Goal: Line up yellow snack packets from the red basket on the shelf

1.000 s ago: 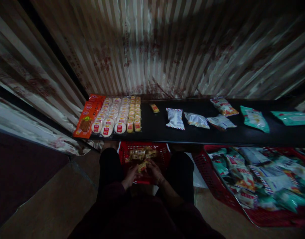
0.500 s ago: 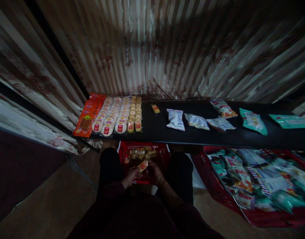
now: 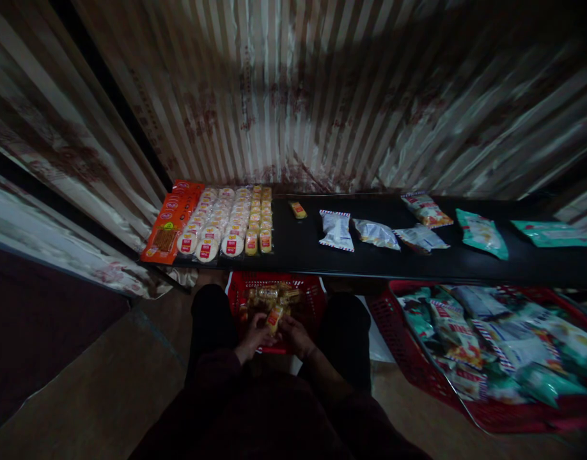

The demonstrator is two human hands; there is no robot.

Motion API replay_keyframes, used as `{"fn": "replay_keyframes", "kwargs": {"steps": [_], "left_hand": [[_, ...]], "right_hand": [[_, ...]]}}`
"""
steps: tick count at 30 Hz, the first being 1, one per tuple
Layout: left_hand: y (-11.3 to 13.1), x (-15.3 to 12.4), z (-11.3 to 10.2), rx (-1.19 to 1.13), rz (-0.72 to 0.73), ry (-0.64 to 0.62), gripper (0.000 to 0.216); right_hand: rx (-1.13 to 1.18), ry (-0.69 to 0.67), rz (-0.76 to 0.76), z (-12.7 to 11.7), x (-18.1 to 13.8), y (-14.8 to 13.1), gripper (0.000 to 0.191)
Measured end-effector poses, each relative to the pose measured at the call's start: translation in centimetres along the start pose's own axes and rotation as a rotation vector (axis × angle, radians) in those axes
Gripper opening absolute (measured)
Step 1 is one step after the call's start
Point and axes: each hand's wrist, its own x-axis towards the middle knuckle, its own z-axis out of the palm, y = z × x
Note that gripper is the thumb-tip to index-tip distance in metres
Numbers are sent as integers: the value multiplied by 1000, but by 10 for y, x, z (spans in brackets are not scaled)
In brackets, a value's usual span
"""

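Observation:
Over a small red basket (image 3: pixel 317 295) between my knees, I hold a small yellow wrapped snack packet (image 3: pixel 274 318) with an orange-red label. My left hand (image 3: pixel 256 337) pinches its left side. The fingers of my right hand (image 3: pixel 297 336) close on its right edge. The packet stands nearly upright, label facing me. Beneath it in the basket lie several similar golden packets (image 3: pixel 267 292), partly hidden by my hands.
A black shelf (image 3: pixel 293 246) carries an orange snack bag (image 3: pixel 171 223), rows of round white cracker packs (image 3: pixel 207 246), rows of yellow packets (image 3: pixel 259 217), one loose yellow packet (image 3: pixel 298 209) and several chip bags (image 3: pixel 336 230). A larger red basket (image 3: pixel 403 358) full of bags stands at right.
The snack packet has turned from slanted to nearly upright. My right hand has closed in on its right side, and my left fingers have shifted up along it.

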Motion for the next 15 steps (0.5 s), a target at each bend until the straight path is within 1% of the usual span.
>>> {"fn": "replay_keyframes", "kwargs": {"steps": [4,7,9,12,15], "left_hand": [[-1,1,0,-9,36,5,52],[-1,3,1,-8,11,13,47],[-1,3,1,2,-5,9,49],[-2,3,1,21,-5,10,54],[-3,2,1,24,-14,23,50]], "right_hand": [[95,53,19,5,-5,-3,46],[125,119,9,8,-7,-5,48],[123,148,2,9,-9,-6,50],[106,157,0,9,-11,-8,49],[85,144,-3,11,-13,-9,46]]}}
